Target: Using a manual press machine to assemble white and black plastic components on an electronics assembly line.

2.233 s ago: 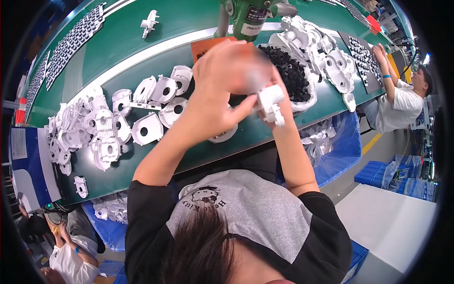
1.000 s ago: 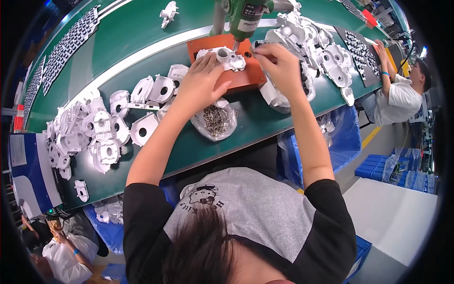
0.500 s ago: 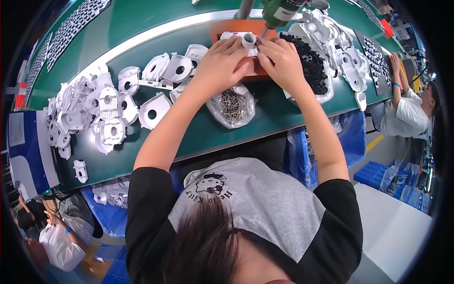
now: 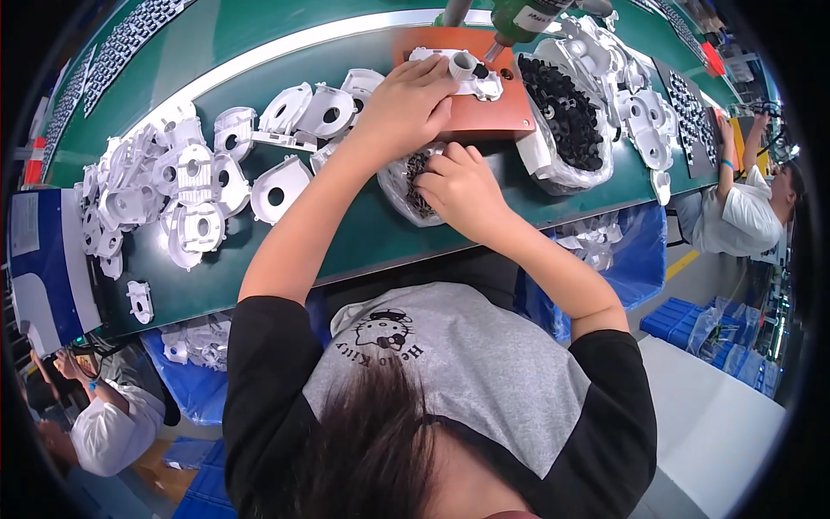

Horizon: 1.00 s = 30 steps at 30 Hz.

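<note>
My left hand (image 4: 405, 105) rests on a white plastic housing part (image 4: 462, 71) that lies on the orange jig plate (image 4: 484, 112), fingers pressing its left side. My right hand (image 4: 462, 186) reaches into a small clear bag of dark screws (image 4: 408, 183) at the front of the green bench, fingertips pinched in the screws. A green powered screwdriver (image 4: 519, 19) hangs just above the part, tip close to it.
A heap of white housing parts (image 4: 181, 186) lies at the left of the green bench (image 4: 346, 251). A bag of black gear-like parts (image 4: 566, 117) and more white parts (image 4: 635, 112) lie to the right. Another person (image 4: 743, 208) works at far right, another (image 4: 95, 415) at lower left.
Both hands set the white part on the orange plate. My right hand has since left it and dropped down into the screw bag; my left hand stays on the part.
</note>
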Each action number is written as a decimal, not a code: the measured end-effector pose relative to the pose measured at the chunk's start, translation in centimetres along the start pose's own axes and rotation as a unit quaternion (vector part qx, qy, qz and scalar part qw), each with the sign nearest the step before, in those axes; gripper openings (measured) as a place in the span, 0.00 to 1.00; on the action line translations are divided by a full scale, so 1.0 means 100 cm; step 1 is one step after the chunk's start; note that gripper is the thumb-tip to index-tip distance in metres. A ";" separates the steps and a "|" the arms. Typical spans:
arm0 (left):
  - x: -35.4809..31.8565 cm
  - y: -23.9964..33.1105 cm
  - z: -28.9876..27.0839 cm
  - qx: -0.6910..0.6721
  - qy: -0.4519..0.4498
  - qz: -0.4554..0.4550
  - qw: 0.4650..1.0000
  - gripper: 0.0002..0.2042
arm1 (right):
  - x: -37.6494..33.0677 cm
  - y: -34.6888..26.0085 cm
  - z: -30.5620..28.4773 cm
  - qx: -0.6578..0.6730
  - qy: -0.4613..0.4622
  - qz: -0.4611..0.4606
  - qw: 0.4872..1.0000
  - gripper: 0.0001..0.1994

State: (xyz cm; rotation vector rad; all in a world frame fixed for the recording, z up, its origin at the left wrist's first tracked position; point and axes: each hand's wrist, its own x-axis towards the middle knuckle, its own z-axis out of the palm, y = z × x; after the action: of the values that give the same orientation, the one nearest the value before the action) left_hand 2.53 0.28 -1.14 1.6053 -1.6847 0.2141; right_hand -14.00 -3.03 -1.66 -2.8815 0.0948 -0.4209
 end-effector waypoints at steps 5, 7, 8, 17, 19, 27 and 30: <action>-0.001 -0.001 0.001 -0.001 0.005 0.001 1.000 0.10 | 0.002 0.004 0.005 -0.002 0.035 -0.024 0.999 0.04; 0.000 -0.001 0.001 -0.002 0.006 0.002 1.000 0.10 | 0.002 0.006 0.004 -0.003 0.027 -0.027 0.999 0.04; 0.000 -0.001 0.001 -0.002 0.007 0.003 1.000 0.10 | 0.002 0.008 0.005 0.005 0.024 -0.029 0.999 0.04; 0.000 0.000 -0.003 -0.011 -0.035 -0.018 0.999 0.13 | 0.004 0.004 0.005 -0.010 -0.035 -0.017 0.999 0.05; 0.000 0.001 -0.003 -0.012 -0.035 -0.020 0.999 0.13 | 0.004 0.006 0.007 -0.006 -0.028 -0.014 0.999 0.05; -0.002 0.002 -0.001 0.004 -0.050 -0.037 0.998 0.14 | 0.021 0.035 -0.061 0.366 -0.077 0.145 0.916 0.04; -0.003 0.007 0.001 0.064 -0.044 -0.014 0.997 0.18 | 0.032 0.082 -0.085 0.373 -0.016 0.224 0.900 0.09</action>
State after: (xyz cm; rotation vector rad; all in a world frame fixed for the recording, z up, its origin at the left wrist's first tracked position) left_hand 1.87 0.60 -1.15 1.7542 -1.7432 0.2441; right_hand -13.62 -13.17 5.26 -2.0220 0.4688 -0.2418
